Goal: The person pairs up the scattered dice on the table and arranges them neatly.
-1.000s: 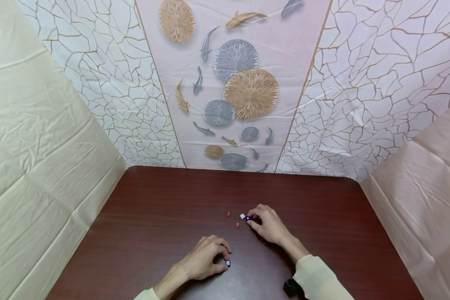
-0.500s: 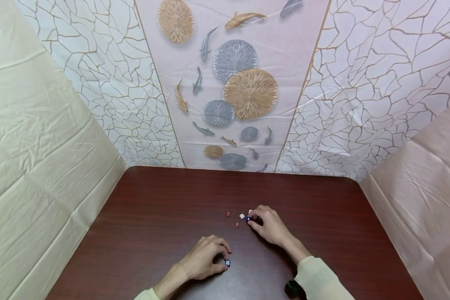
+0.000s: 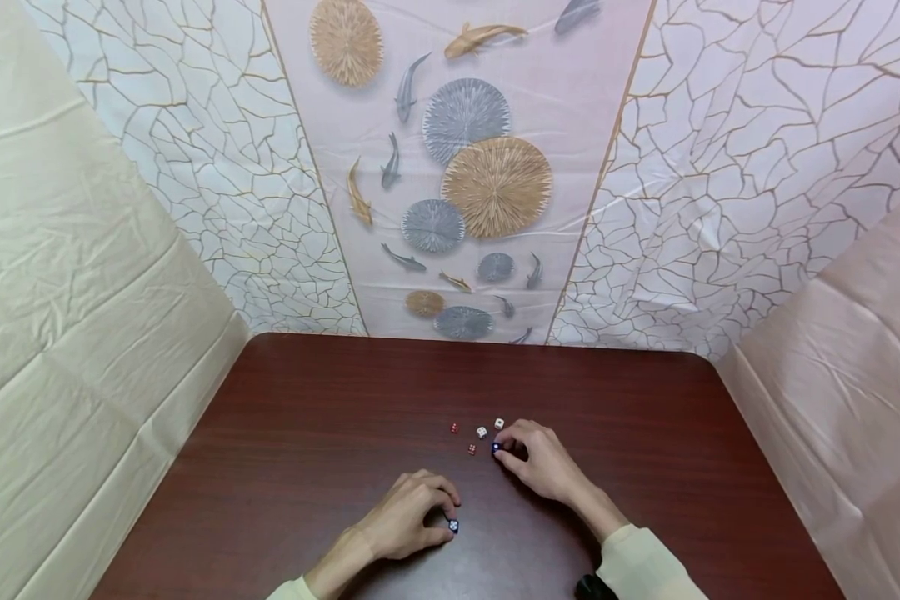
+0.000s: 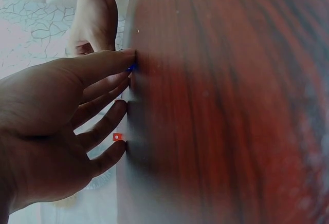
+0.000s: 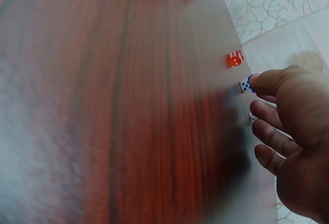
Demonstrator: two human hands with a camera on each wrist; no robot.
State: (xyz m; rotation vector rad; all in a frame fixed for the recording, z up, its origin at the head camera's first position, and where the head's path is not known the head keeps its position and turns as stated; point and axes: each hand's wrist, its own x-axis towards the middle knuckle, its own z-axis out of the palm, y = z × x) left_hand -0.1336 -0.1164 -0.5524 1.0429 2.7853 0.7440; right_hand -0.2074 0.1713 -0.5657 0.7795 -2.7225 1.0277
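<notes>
My left hand (image 3: 412, 518) pinches a dark blue die (image 3: 453, 526) with white pips between thumb and fingertips, low at the tabletop. In the left wrist view only a sliver of this blue die (image 4: 131, 68) shows under the thumb. Farther back and to the right, my right hand (image 3: 546, 465) grips another blue die (image 3: 497, 447) between thumb and index finger; its thumb hides most of it in the right wrist view. Just beyond lie two white dice, one (image 3: 482, 432) left of the other (image 3: 499, 423). Two red dice, one farther (image 3: 454, 427) and one nearer (image 3: 472, 449), lie to their left.
The dark red-brown wooden table (image 3: 307, 417) has rounded far corners. Patterned cloth (image 3: 465, 167) hangs behind it, with pale cloth (image 3: 105, 333) along the left side and more on the right. A black object (image 3: 594, 587) sits by the right sleeve (image 3: 645, 562).
My right hand has drawn its blue die toward the near side, away from the white dice. The rear white die, hidden behind the fingers before, is uncovered. My left hand has stayed put.
</notes>
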